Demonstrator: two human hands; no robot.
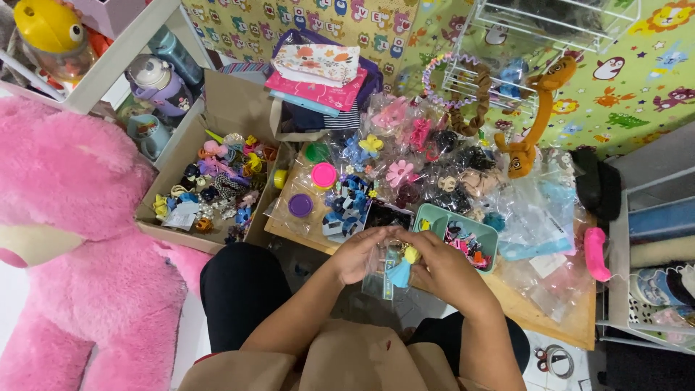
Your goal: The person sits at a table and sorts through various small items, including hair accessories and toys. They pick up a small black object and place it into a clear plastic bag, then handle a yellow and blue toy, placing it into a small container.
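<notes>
Clear packet [381,274] with a small blue-and-yellow trinket [402,268] sits between our hands above the table edge [550,326]; our left hand [356,255] and right hand [441,266] both pinch it, beside the green tray [433,215].

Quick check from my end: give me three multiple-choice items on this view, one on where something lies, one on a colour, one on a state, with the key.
1. Where does the big pink plush toy lie?
A. At the picture's left, beside the cardboard box
B. On the white wire rack
C. Inside the teal tray

2. What colour is the small tray just beyond the hands?
A. Red
B. Teal
C. Black

3. How are the hands?
A. Both resting flat on the table
B. One raised to the rack
C. Left hand and right hand together on a small clear packet

Key: 1 A, the plush fills the left edge next to the box. 2 B, its rim shows teal. 3 C, both hands close around the packet.
</notes>
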